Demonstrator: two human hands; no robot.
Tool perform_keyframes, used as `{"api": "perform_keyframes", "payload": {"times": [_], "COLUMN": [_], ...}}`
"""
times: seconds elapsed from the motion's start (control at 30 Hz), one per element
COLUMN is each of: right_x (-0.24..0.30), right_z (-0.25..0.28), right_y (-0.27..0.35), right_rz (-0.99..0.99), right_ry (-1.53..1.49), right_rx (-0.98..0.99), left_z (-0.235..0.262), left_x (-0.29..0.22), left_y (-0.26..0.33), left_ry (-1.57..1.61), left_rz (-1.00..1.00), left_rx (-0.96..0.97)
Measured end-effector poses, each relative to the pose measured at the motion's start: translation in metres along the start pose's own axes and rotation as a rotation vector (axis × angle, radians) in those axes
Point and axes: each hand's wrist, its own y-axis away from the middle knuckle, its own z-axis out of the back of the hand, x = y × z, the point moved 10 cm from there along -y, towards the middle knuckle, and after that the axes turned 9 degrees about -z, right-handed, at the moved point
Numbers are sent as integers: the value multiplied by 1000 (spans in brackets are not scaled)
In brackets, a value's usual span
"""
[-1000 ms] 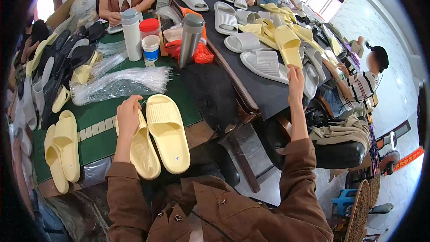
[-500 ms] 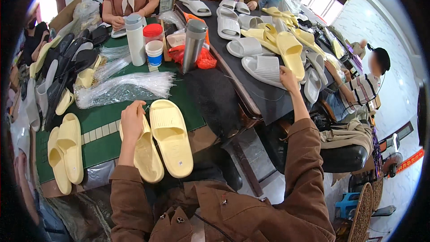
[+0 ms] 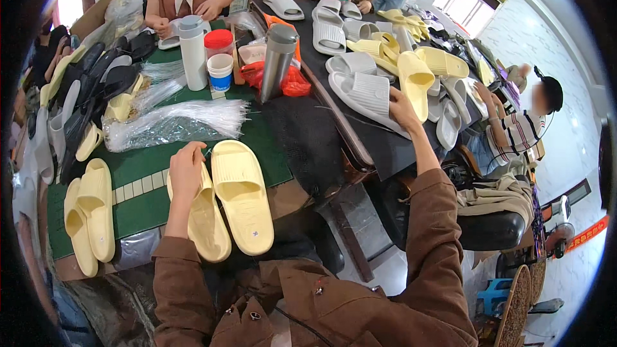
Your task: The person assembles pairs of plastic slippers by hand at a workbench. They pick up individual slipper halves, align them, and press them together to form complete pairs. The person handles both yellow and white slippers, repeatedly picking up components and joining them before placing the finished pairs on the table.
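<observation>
My left hand (image 3: 187, 168) is closed over the toe end of a yellow slipper (image 3: 209, 222) at the near edge of the green-topped table. Its fingertips are partly hidden, with a small dark bit showing beside them. Close against that slipper lies its yellow mate (image 3: 241, 196), sole down with the toe pointing away. On the dark table to the right, my right hand (image 3: 405, 112) grips a grey ridged slipper (image 3: 363, 93) by its strap side. More grey slippers and a yellow slipper (image 3: 415, 83) lie right around that hand.
Another yellow pair (image 3: 96, 212) lies at the left front. Clear plastic strands (image 3: 180, 125) spread behind my left hand, near a white bottle (image 3: 192, 51), a paper cup (image 3: 220, 72) and a steel tumbler (image 3: 278, 61). A black slipper heap (image 3: 96, 83) borders the left. Co-workers sit around the tables.
My right hand has drawn the grey slipper a little to the left and turned it. My left hand stays on the yellow slipper. A yellow slipper now lies sideways behind the right hand.
</observation>
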Motion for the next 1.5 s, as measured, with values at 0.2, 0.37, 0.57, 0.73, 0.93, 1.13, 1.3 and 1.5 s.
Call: {"api": "perform_keyframes", "payload": {"times": [0.2,0.37,0.57,0.73,0.93,1.13,1.3,1.5], "right_x": [4,10,-94,-77,12,-1,43,92], "right_z": [22,17,60,9,2,17,-5,-11], "right_y": [-19,-39,-110,-102,-37,-7,44,102], "right_rz": [54,75,21,-57,150,128,119,238], "right_ry": [353,425,119,200,433,193,192,152], "right_rx": [-459,-525,-84,-172,-228,-32,13,-196], "left_z": [-3,4,-25,1,6,-5,0,0], "left_x": [-6,-3,-19,-3,1,-5,-2,0], "left_y": [-4,0,-15,1,3,-2,2,2], "left_ry": [26,17,128,43,73,63,51,30], "left_rz": [-7,-1,-29,18,28,8,25,16], "left_rx": [0,-19,5,-27,-43,-24,-29,-22]}}
